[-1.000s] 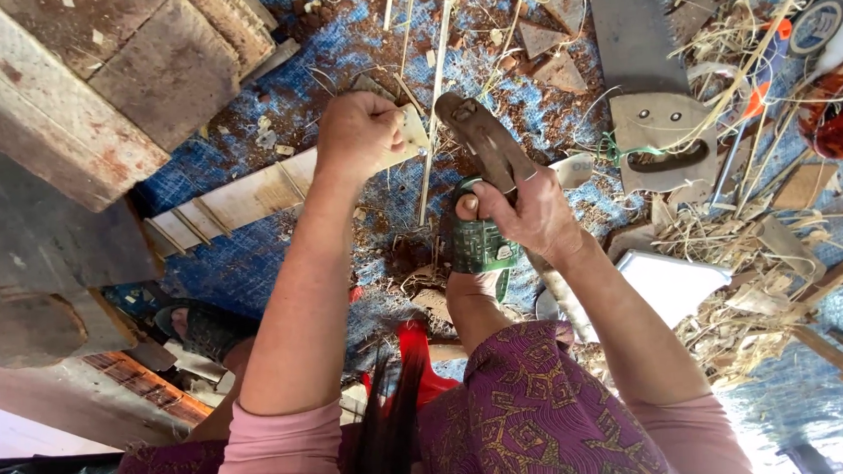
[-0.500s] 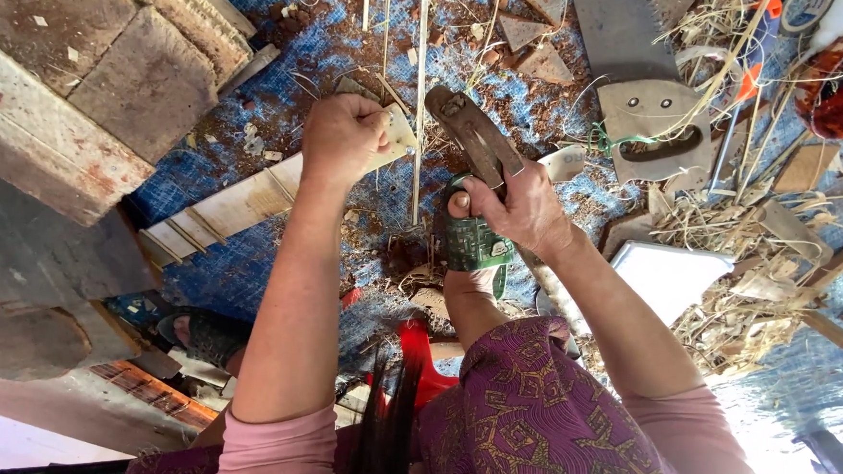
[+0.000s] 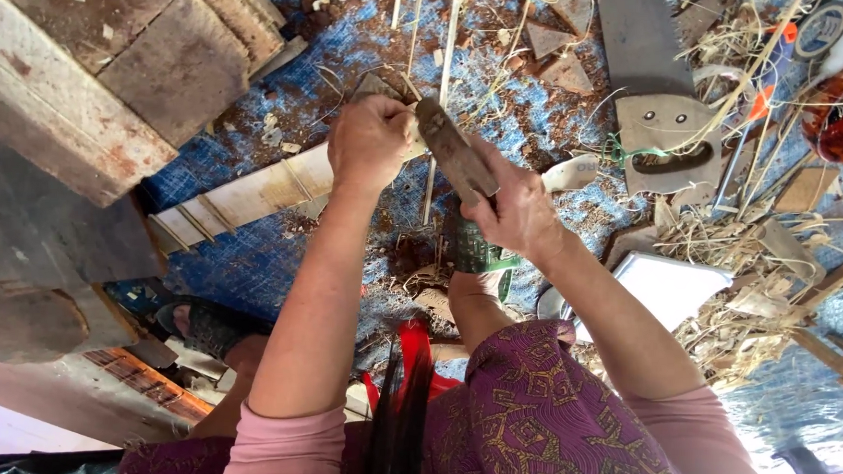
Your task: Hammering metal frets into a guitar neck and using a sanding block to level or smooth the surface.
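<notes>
Gripping the thin pale bamboo strip [image 3: 275,190] in your fisted left hand [image 3: 370,139], keep your right hand [image 3: 519,210] clenched on the rusty flat chopping blade [image 3: 455,151], cutting away from fingers.

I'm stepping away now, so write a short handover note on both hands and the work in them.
Left hand: closed in a fist around a small piece on the wooden slat.
Right hand: fingers wrapped around a dark, worn block-shaped tool, its tip against the left fist.
Around: handsaw to the right, white board near the right forearm, shavings all over the blue mat.
Done: plenty of shavings and offcuts already cut.
Left: cannot tell how far the held piece is worked.
</notes>
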